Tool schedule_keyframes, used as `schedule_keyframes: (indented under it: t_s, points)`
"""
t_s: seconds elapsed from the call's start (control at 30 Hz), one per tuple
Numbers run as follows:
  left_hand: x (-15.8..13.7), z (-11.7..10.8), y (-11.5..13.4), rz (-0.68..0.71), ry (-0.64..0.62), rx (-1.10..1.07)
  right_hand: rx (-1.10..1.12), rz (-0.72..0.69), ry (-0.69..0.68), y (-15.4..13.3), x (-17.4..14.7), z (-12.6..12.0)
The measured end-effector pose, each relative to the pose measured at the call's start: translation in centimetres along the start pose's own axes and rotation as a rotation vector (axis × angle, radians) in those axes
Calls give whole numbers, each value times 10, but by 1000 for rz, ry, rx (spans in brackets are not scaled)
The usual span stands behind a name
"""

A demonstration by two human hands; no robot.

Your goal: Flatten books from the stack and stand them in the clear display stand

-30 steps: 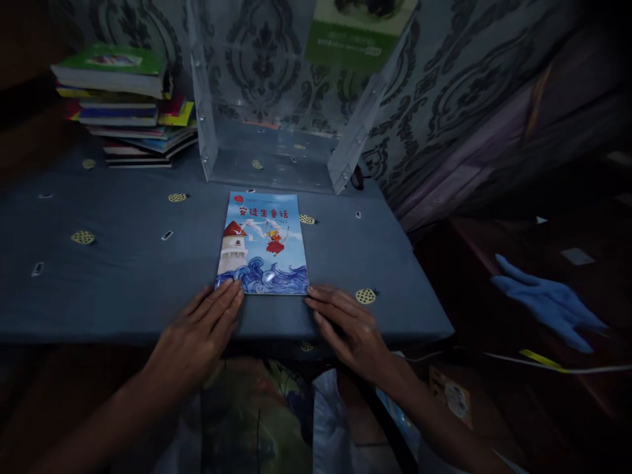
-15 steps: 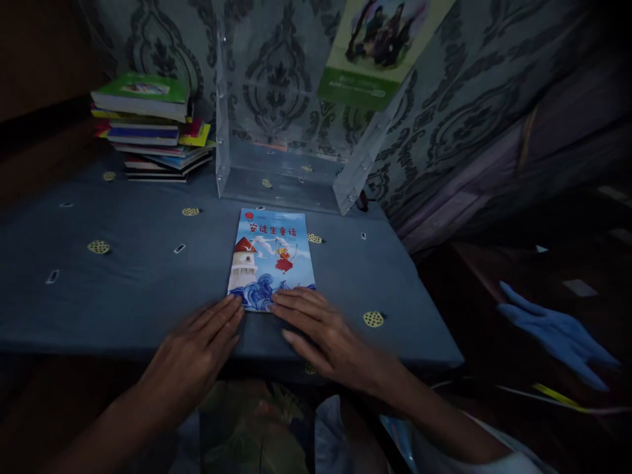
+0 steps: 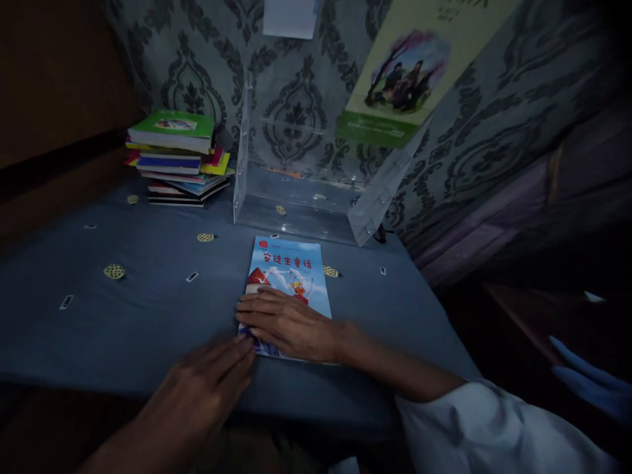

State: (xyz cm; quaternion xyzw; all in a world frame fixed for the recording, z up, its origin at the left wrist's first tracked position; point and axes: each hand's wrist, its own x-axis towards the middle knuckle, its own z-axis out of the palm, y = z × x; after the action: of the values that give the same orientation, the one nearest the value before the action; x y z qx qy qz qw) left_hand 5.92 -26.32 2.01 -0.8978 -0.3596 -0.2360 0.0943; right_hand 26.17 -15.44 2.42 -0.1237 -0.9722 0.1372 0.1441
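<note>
A thin blue children's book (image 3: 289, 263) with red lettering lies closed on the blue tablecloth (image 3: 162, 316), near the table's front edge. Flat across the lower half of its cover rests my right hand (image 3: 289, 324), fingers stretched toward the left edge. The tower and waves on the cover are partly hidden under that hand. My left hand (image 3: 207, 382) is at the book's lower left corner, its fingers extended close together and the tips touching the corner. Neither hand grips anything.
Behind the book stands a clear acrylic rack (image 3: 301, 210). Several books form a stack (image 3: 172, 158) at the back left. A green and cream hanging sheet (image 3: 405, 85) slants over the rack's right side. A blue glove (image 3: 590, 382) lies beyond the table's right edge.
My right hand has moved left and up over the cover from the lower right corner. My left hand stays by the lower left corner. The camera view has tilted upward.
</note>
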Motion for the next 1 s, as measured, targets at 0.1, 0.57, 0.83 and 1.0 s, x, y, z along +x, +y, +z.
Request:
schedule_keyframes:
  t_s: [0.1, 0.57, 0.83, 1.0]
  points:
    - [3, 0, -3, 7, -11, -13, -7, -9, -2, 24, 9, -5]
    - [10, -6, -6, -8, -95, -52, 6, 136, 72, 120, 27, -4]
    - [14, -7, -3, 1, -82, -18, -10, 294, 141, 125, 6, -8]
    - [22, -10, -6, -59, -105, -57, -44, 370, 209, 125, -19, -6]
